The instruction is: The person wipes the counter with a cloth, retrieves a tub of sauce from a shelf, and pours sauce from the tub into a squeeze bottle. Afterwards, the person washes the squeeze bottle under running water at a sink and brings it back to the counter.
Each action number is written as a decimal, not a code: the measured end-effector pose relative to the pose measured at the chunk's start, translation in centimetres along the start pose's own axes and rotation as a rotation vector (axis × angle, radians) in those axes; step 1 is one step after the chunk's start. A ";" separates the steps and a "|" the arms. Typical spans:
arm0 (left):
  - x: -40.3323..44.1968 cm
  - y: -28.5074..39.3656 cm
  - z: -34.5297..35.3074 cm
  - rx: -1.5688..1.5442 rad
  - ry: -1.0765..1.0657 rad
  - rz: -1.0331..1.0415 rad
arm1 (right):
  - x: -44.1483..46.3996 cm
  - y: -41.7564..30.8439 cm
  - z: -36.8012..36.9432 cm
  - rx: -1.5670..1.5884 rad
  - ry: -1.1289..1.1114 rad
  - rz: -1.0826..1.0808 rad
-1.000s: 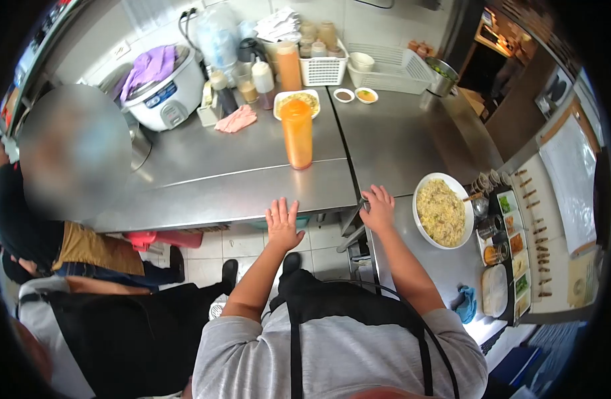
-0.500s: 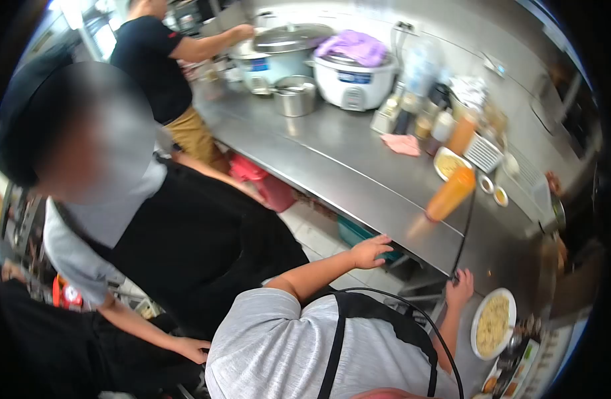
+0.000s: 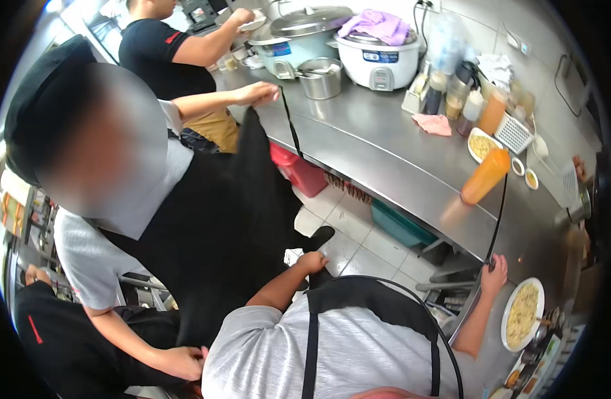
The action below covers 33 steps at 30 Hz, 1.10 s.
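My left hand (image 3: 312,263) hangs low in front of my black apron, away from the counter, its fingers curled together and nothing visible in them. At the counter's front edge, by the dark seam, my right hand (image 3: 493,276) rests with its fingers bent but apart. Beyond it an orange squeeze bottle (image 3: 485,176) stands on the steel counter (image 3: 385,149). To its right is a white oval bowl of fried rice (image 3: 523,314). A smaller plate of rice (image 3: 482,145) sits behind the bottle.
A co-worker in a black apron (image 3: 206,246) stands close on my left, one arm reaching over the counter. Another person in a black shirt (image 3: 156,53) is farther back. Rice cookers (image 3: 377,63), a metal pot (image 3: 320,83), a pink cloth (image 3: 433,124) and sauce cups (image 3: 531,178) line the counter.
The view has swung left, bringing the co-workers and cookers into sight. My left hand has drawn back from the counter toward my body and curled. The near co-worker's arm has risen over the counter.
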<state>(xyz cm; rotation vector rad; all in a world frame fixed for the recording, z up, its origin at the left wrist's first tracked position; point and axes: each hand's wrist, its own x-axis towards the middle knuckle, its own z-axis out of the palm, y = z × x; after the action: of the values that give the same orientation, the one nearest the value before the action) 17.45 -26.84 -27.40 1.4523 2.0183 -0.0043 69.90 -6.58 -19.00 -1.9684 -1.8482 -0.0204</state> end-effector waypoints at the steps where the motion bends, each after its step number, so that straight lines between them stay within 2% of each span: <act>1: -0.4 -1.2 0.7 0.032 -0.041 -0.083 | 0.1 -0.3 0.1 -0.001 -0.012 0.012; 2: -1.1 -2.2 1.0 0.061 -0.078 -0.166 | 0.1 -0.8 0.2 0.000 -0.021 0.018; 4: -2.6 -6.2 3.8 -0.041 -0.003 -0.419 | 0.0 -0.6 -0.7 -0.005 -0.031 0.027; 6: -4.4 -7.0 4.5 -0.107 -0.025 -0.484 | 0.0 -0.7 -0.8 0.005 -0.049 0.029; 9: -5.8 -7.1 5.9 -0.104 -0.101 -0.504 | -0.2 -0.8 -1.0 0.002 -0.065 0.042; 12: -6.4 -5.0 6.5 -0.127 -0.183 -0.432 | 0.0 -0.6 -0.9 0.021 -0.072 0.038; 16: -5.1 -3.7 9.3 -0.136 -0.093 -0.279 | -0.1 -0.1 -0.5 0.033 -0.048 0.015; 20: -5.3 -0.9 7.4 -0.217 -0.089 -0.262 | -0.3 0.1 -0.6 0.049 -0.056 0.020; 24: -6.5 0.0 5.3 -0.245 0.046 -0.284 | 0.0 0.1 -0.4 0.062 -0.072 0.035; 28: -8.2 -4.9 5.2 -0.445 0.191 -0.425 | 0.0 -0.1 -0.6 0.082 -0.061 0.038; 29: -10.0 -5.2 4.4 -0.504 0.285 -0.485 | -0.1 0.0 -0.8 0.083 -0.053 0.034; 30: -11.0 -7.0 4.0 -0.665 0.224 -0.575 | 0.0 0.2 -0.6 0.090 -0.041 0.031; 31: -12.3 -9.2 3.9 -0.631 0.281 -0.593 | 0.0 0.5 -0.2 0.099 -0.028 0.027; 32: -15.3 -6.6 1.2 -0.750 0.329 -0.736 | 0.1 0.8 0.2 0.112 -0.014 0.022; 33: -17.0 -7.0 0.4 -0.774 0.386 -0.802 | 0.1 1.1 0.5 0.110 -0.009 0.022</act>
<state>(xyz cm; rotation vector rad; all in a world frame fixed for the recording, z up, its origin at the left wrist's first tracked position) 14.76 -44.09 -21.74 0.1360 2.3738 0.6751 70.78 -6.36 -19.72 -1.9154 -1.7937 0.0949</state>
